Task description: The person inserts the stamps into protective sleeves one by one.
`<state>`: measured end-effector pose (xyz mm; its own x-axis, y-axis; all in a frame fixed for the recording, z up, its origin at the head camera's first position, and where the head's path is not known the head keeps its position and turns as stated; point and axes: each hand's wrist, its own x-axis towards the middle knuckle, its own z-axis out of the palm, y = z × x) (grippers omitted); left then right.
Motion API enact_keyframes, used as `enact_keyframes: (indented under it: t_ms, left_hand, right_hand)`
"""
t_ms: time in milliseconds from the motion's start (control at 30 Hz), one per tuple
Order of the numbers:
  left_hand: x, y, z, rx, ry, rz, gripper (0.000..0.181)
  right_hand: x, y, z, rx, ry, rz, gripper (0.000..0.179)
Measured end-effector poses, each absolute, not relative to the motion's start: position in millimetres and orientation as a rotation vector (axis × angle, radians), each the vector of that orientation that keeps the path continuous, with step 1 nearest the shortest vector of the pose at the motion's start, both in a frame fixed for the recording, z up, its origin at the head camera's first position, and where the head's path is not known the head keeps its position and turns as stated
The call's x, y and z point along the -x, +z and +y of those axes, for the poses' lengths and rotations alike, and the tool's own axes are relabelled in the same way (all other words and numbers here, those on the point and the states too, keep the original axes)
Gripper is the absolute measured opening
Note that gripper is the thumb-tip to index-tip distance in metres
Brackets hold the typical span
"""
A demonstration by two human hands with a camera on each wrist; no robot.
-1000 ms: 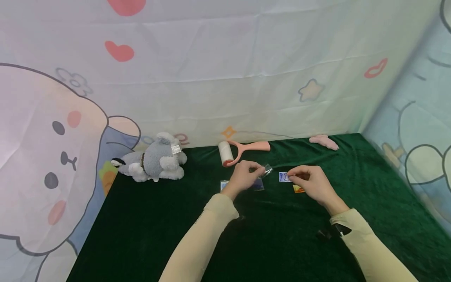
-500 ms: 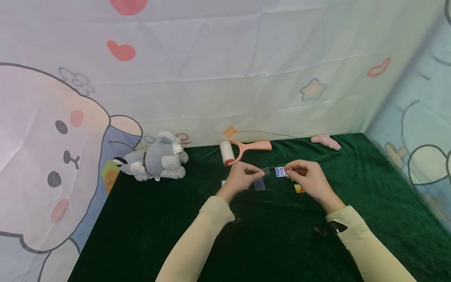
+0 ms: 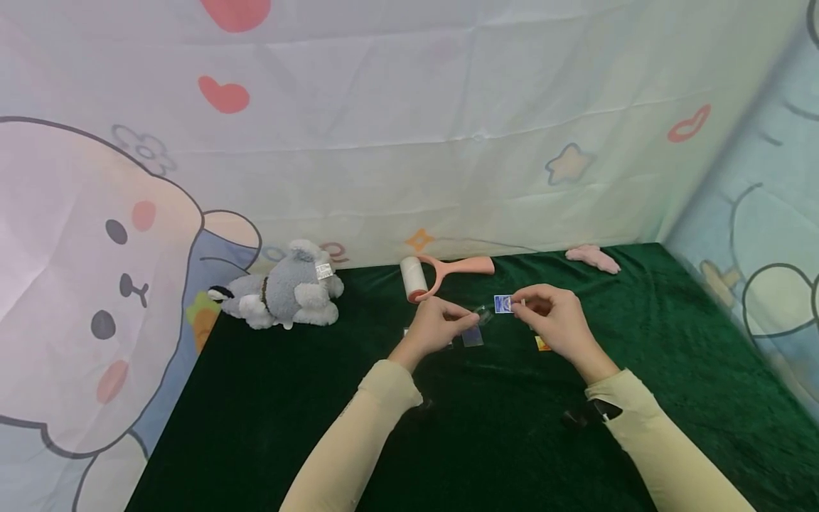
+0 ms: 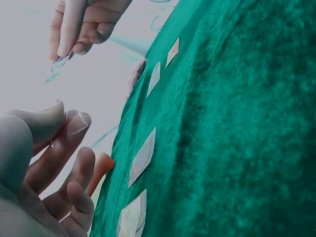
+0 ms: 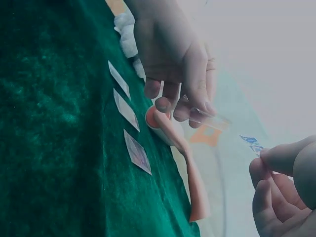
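Over the green cloth (image 3: pixel 512 427), my left hand (image 3: pixel 435 326) pinches a small clear plastic sleeve (image 3: pixel 485 314) between thumb and forefinger. Facing it, my right hand (image 3: pixel 553 326) pinches a small blue-and-white picture card (image 3: pixel 502 304) by its right edge. A narrow gap separates card and sleeve in the right wrist view, where the card (image 5: pixel 251 142) points at the sleeve (image 5: pixel 211 119). Below the right hand lies a yellow-orange card (image 3: pixel 542 344), partly covered by the fingers. Beside the left hand a dark bluish card (image 3: pixel 473 336) rests on the cloth.
Behind the left hand lies a lint roller (image 3: pixel 463 266) with a pink handle. At the back left is a grey plush animal (image 3: pixel 281 288); a fuzzy pink item (image 3: pixel 593 258) is at the back right. Several flat cards (image 5: pixel 137 152) lie in a row. Printed fabric hangs behind.
My right hand has shifted left and slightly up, bringing the card closer to the clear sleeve. The left hand has stayed nearly in place, still pinching the sleeve.
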<state>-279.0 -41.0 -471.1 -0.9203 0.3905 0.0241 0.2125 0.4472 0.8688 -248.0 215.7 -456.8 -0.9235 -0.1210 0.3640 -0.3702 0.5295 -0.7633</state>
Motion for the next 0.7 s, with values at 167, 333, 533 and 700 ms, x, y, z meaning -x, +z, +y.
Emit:
enact_keyframes:
  t_ms: [167, 333, 533, 700]
  left_hand:
    - [278.0, -472.7, -40.1, -0.558, 1.461, 2.515, 0.024]
    - [277.9, -472.2, -39.5, -0.569, 1.459, 2.516, 0.023]
    - [278.6, -473.0, -40.5, -0.568, 1.452, 2.52, 0.023]
    - [279.2, -472.8, -40.4, -0.571, 1.455, 2.517, 0.024]
  right_hand:
    - [248.8, -457.2, 212.3, -0.439, 1.26, -2.497, 0.011]
    - [248.4, -456.9, 210.7, -0.45, 1.195, -2.514, 0.01]
    - [247.9, -455.1, 209.9, -0.47, 1.159, -2.52, 0.01]
    - [247.8, -453.9, 209.7, -0.482, 1.149, -2.512, 0.01]
